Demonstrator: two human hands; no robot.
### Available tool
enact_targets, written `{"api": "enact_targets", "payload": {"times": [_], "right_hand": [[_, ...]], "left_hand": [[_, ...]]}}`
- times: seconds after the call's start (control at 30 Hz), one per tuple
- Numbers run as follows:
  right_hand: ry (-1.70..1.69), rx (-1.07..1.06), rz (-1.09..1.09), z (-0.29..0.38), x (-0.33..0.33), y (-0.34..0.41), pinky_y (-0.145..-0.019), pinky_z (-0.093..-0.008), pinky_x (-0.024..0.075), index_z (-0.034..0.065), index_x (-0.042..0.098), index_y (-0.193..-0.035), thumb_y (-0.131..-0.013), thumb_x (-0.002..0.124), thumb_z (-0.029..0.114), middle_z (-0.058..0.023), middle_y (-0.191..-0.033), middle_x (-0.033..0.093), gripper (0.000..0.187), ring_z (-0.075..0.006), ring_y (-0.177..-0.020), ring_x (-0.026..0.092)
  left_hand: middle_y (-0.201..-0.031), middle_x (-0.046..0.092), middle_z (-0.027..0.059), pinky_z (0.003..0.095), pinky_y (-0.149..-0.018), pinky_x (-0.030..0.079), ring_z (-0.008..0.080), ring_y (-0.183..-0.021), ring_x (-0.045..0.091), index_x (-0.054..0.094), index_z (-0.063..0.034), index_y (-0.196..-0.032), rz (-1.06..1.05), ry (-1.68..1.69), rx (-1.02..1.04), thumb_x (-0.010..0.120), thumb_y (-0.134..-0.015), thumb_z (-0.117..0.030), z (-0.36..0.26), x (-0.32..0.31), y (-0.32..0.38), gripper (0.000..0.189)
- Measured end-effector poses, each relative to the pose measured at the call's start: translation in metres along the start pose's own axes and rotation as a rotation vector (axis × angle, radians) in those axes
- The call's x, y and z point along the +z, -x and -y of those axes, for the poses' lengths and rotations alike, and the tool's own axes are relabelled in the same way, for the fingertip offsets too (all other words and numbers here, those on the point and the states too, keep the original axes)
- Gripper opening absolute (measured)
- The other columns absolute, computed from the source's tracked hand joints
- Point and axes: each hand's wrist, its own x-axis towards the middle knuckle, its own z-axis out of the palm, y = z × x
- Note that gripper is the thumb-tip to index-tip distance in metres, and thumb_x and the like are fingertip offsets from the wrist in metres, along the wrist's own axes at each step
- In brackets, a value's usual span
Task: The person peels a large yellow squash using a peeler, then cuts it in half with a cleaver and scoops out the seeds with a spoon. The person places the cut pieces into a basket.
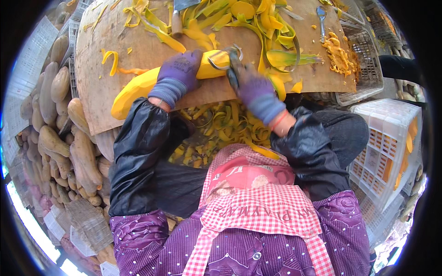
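A long, peeled yellow squash [138, 90] lies slantwise along the near edge of a wooden board [100, 41]. My left hand [180, 69], in a purple knit glove, grips it around the middle from above. In my gloved right hand [255, 84] is a dark-handled peeler [233, 70], at the squash's right end. Thin curved metal shows around that end, partly blurred. Yellow-green peel strips [269, 31] are heaped beyond my hands, and more peelings [228, 120] lie below the board between my legs.
A wood-handled cleaver [177, 26] lies at the far side. To the right are a metal spoon [321, 17] and scooped orange pulp [336, 57]. A white plastic crate [376, 138] with orange pieces stands at right. Unpeeled squashes [83, 162] are piled at left.
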Motion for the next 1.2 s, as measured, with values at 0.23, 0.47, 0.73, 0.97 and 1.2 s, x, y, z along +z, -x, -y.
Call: {"api": "enact_targets", "payload": {"times": [0.23,0.47,0.73,0.97,1.2], "right_hand": [[-0.099,0.022,-0.187,-0.003,-0.005,0.032,-0.068,-0.048,0.0554,0.013,0.046,-0.146,-0.099,0.057,0.035,-0.0178,-0.105,0.064,0.053,-0.0382,-0.08,0.068],[-0.016,0.204,0.034,-0.004,0.004,0.023,-0.072,-0.0473,0.056,0.0121,0.048,-0.144,-0.099,0.054,0.038,-0.0172,-0.105,0.064,0.052,-0.0373,-0.083,0.068],[-0.188,0.112,-0.199,-0.036,0.013,0.061,-0.079,-0.0455,0.0543,0.0112,0.039,-0.152,-0.099,0.059,0.033,-0.0212,-0.117,0.064,0.062,-0.0383,-0.097,0.066],[-0.069,-0.098,-0.304,-0.005,-0.013,-0.02,-0.073,-0.0469,0.0553,0.0122,0.05,-0.143,-0.1,0.054,0.039,-0.0173,-0.108,0.065,0.05,-0.0375,-0.085,0.068],[0.049,0.052,-0.024,-0.021,0.012,0.03,-0.069,-0.0476,0.0559,0.0205,0.05,-0.146,-0.096,0.06,0.039,-0.0172,-0.107,0.063,0.055,-0.036,-0.082,0.069]], "left_hand": [[-0.113,0.069,0.0196,0.0439,-0.093,0.052,0.0373,-0.11,0.065,0.056,-0.0067,-0.117,0.179,0.06,0.008,0.082,-0.072,-0.037,-0.002,-0.028,-0.019,0.06],[-0.115,0.068,0.0189,0.0439,-0.094,0.05,0.0373,-0.112,0.063,0.058,-0.01,-0.12,0.216,0.127,0.068,0.085,-0.066,-0.038,-0.001,-0.027,-0.021,0.066],[-0.11,0.067,0.0154,0.0451,-0.088,0.054,0.0352,-0.106,0.066,0.056,-0.0131,-0.12,-0.108,-0.103,0.076,0.085,-0.066,-0.043,-0.007,-0.012,-0.013,0.068],[-0.115,0.068,0.02,0.0467,-0.091,0.051,0.0392,-0.11,0.064,0.055,-0.0122,-0.125,0.093,0.11,-0.03,0.083,-0.072,-0.04,-0.003,-0.019,-0.021,0.066],[-0.119,0.068,0.0186,0.042,-0.096,0.05,0.0354,-0.115,0.063,0.058,-0.0098,-0.126,0.275,0.199,0.122,0.086,-0.065,-0.047,0.009,-0.039,-0.039,0.077]]}}
